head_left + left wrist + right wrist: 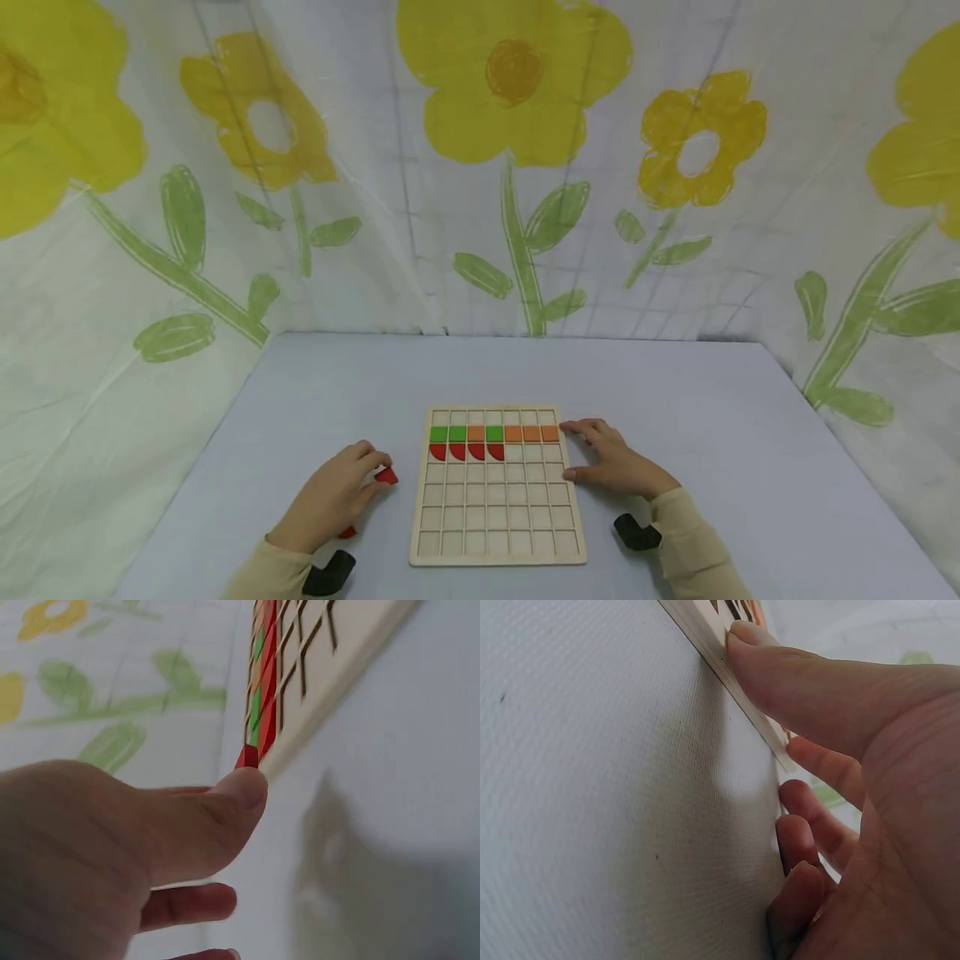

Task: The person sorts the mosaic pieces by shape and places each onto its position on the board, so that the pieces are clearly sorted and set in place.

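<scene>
A pale wooden grid board (455, 543) lies on the table. Green tiles (448, 434) and orange tiles (531, 433) fill its second row; several red quarter-round tiles (476, 452) sit at the left of the third row. Left of the board, my left hand (330, 496) pinches a red tile (248, 755) between thumb and fingers. Another red piece (347, 532) shows on the table beside that hand, partly covered by it. My right hand (618, 462) touches the board's right edge with its thumb (754, 664) and index finger, which are spread apart.
The white table (660, 383) extends around the board. Behind it hangs a white cloth (360, 275) printed with yellow flowers. Black curved wrist mounts (637, 533) stick out at both of the person's wrists, near the beige sleeves (693, 546).
</scene>
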A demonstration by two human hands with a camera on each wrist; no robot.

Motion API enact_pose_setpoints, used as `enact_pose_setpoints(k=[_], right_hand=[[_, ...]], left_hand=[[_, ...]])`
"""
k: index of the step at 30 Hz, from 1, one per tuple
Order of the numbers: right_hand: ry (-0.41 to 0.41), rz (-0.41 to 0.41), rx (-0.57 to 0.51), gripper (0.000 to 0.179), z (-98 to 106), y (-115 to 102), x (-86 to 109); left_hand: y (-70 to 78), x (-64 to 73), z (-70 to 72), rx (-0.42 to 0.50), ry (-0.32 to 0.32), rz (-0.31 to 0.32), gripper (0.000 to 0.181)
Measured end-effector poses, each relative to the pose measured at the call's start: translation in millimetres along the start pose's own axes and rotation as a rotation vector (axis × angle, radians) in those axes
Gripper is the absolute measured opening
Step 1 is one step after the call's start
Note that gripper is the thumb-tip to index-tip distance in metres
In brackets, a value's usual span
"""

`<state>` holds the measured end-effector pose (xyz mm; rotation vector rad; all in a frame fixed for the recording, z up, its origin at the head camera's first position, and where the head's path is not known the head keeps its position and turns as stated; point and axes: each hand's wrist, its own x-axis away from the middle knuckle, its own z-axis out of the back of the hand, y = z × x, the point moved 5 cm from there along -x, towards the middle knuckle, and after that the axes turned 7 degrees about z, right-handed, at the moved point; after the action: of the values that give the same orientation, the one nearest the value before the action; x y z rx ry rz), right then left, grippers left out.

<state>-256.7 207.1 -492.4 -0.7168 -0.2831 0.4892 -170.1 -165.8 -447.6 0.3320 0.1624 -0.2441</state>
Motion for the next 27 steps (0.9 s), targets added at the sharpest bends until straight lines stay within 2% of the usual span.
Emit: enact_pose_setpoints(k=[3, 5, 11, 17, 21, 27], right_hand=[[-0.005, -0.004, -0.002, 0.074, -1, 2, 0.3], [-0.008, 0.002, 0.001, 0.074, -1, 3, 0.4], [-0.008, 0.020, 0.002, 0.074, 1, 1, 0.7], [-0.007, 0.009, 0.006, 0.073, 2, 0, 0.1], [0.003, 0.019, 0.012, 0.073, 3, 1, -0.3], [0.000, 0.034, 0.003, 0.073, 2, 2, -1.8]], left_hand=[[24.1, -12.7, -11.3, -0.005, 0.044, -0.135, 0.024], [37.5, -21.6, -17.5, 0.028, 0.045, -0.188, 0.024], [63.2, -50.9, -34.2, 0.134, -0.028, -0.217, 0.023], [84.4, -74.8, -48.7, 0.147, -0.070, -0.253, 0.023], [98.0, -84.5, -58.7, 0.132, -0.080, -0.304, 0.022], [109.4, -88.4, -69.4, 0.105, -0.044, -0.359, 0.020]])
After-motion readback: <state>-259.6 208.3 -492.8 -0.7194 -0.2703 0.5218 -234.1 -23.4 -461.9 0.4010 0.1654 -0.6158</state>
